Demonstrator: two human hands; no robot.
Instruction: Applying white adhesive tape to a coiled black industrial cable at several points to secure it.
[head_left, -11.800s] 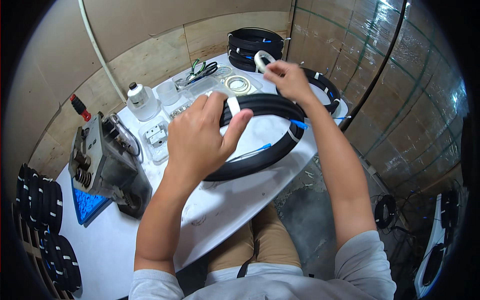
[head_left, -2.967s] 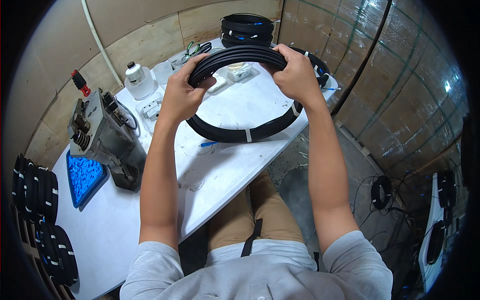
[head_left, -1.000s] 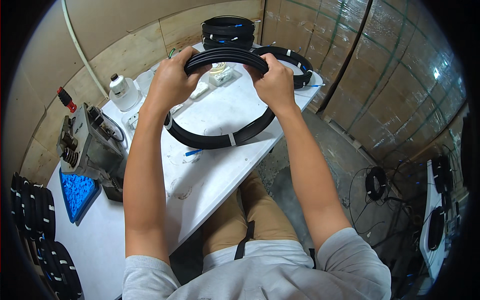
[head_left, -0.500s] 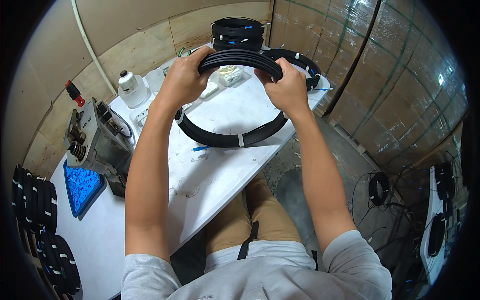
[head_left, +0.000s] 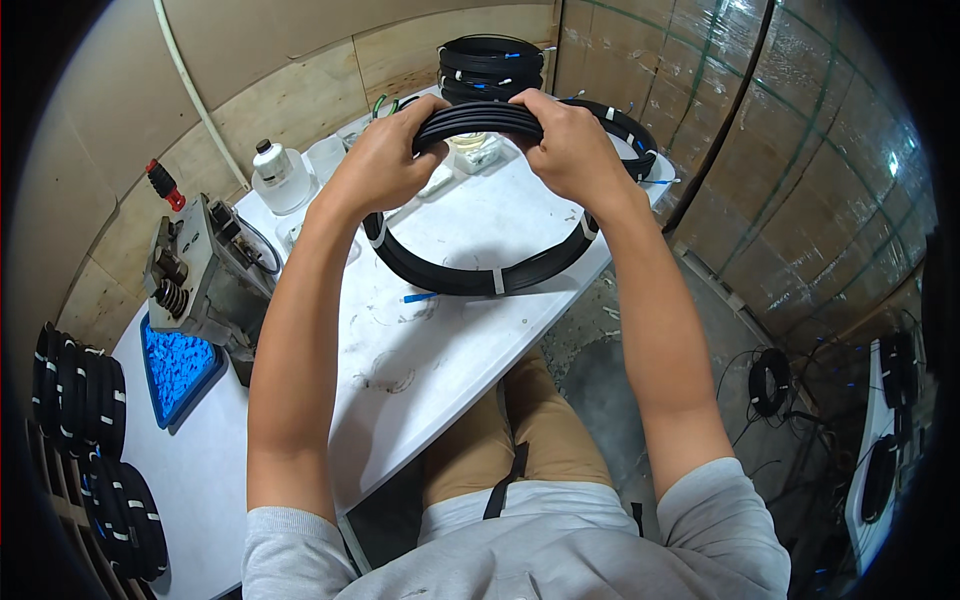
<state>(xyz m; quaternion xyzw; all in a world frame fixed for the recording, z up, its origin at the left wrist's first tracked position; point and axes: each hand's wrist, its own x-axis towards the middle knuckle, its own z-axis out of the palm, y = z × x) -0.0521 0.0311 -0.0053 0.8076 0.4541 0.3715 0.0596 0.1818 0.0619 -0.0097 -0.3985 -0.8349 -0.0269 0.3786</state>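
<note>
A coil of black cable (head_left: pixel 480 119) is raised at its far side above the white table. White ties wrap it at several places, and its near side hangs low over the tabletop. My left hand (head_left: pixel 392 160) is closed around the far left part of the coil. On the far right part, my right hand (head_left: pixel 570 145) grips the same bundle, thumb underneath. A blue connector (head_left: pixel 420 297) pokes out at the coil's near left edge. Whether the near edge touches the table, I cannot tell.
A metal bench machine (head_left: pixel 205 270) stands left, beside a blue tray (head_left: pixel 205 395) of small blue parts. Behind are a bottle (head_left: pixel 272 162), stacked coils (head_left: pixel 490 68) and another coil (head_left: pixel 635 140). More coils (head_left: pixel 80 390) hang at far left. Wrapped cartons (head_left: pixel 800 150) line the right.
My right hand has moved left along the coil's far side, closer to my left hand. The whole view has shifted slightly.
</note>
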